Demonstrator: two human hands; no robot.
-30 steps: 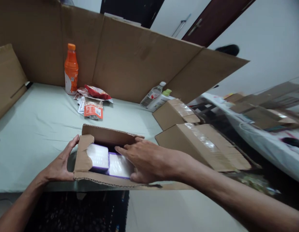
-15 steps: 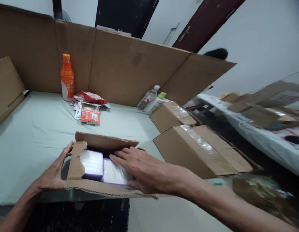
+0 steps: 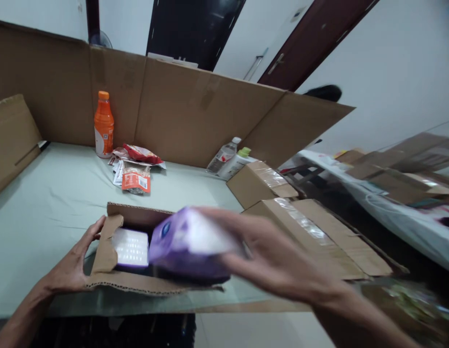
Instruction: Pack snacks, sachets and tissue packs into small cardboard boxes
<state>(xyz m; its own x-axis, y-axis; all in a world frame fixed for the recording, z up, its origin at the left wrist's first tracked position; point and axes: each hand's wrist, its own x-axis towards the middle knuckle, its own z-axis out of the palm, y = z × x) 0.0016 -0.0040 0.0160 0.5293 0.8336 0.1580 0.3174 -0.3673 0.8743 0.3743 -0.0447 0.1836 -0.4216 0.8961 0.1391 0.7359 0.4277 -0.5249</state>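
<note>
An open cardboard box (image 3: 107,241) lies on the pale green cloth near the front edge of the table. My left hand (image 3: 70,266) grips its left end, fingers at the far corner and thumb at the near one. Inside, at the left, sits a white and purple tissue pack (image 3: 132,246). My right hand (image 3: 261,246), smeared by motion, is closed around the right end of a second purple tissue pack (image 3: 190,244). This pack is tilted and partly raised out of the box, hiding the box's right part.
An orange drink bottle (image 3: 104,126) and several snack packets (image 3: 136,169) stand and lie at the back left. Against the back cardboard wall lean a clear bottle (image 3: 224,153) and a white bottle (image 3: 236,164). Two taped cardboard boxes (image 3: 261,181) occupy the right side.
My right hand has closed on the right tissue pack and lifted it partly out of the box, tilting it. My left hand stays on the box's left end.
</note>
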